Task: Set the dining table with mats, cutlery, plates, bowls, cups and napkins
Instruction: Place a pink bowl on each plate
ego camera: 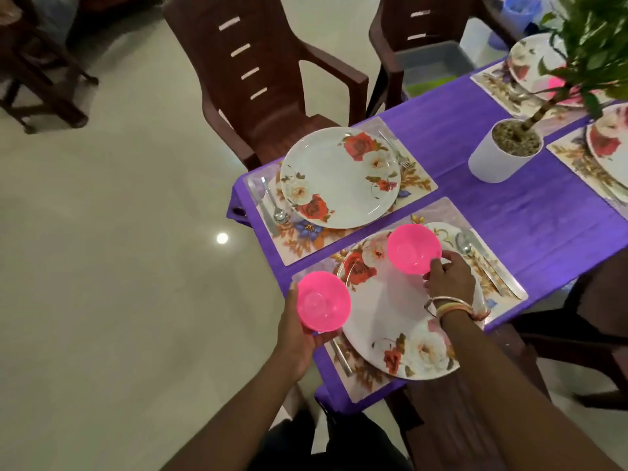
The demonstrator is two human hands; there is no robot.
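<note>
Left hand (297, 338) cups a pink bowl (323, 300) just off the table (492, 185) corner. Right hand (450, 280) pinches a second bowl (414, 248) over the near plate (390, 311), can't tell if it's touching. Far plates (530, 62) are half hidden behind the plant (594, 35).

Home dining room: a table under a purple cloth (475, 212), round white rose-patterned plates (339, 178) on floral rectangular mats (306, 246), brown moulded plastic armchairs (258, 79), a leafy plant in a white pot (492, 161), glossy pale floor tiles (119, 266).

Plates (339, 178) on mats (419, 183), cutlery (276, 207) L+R
</note>
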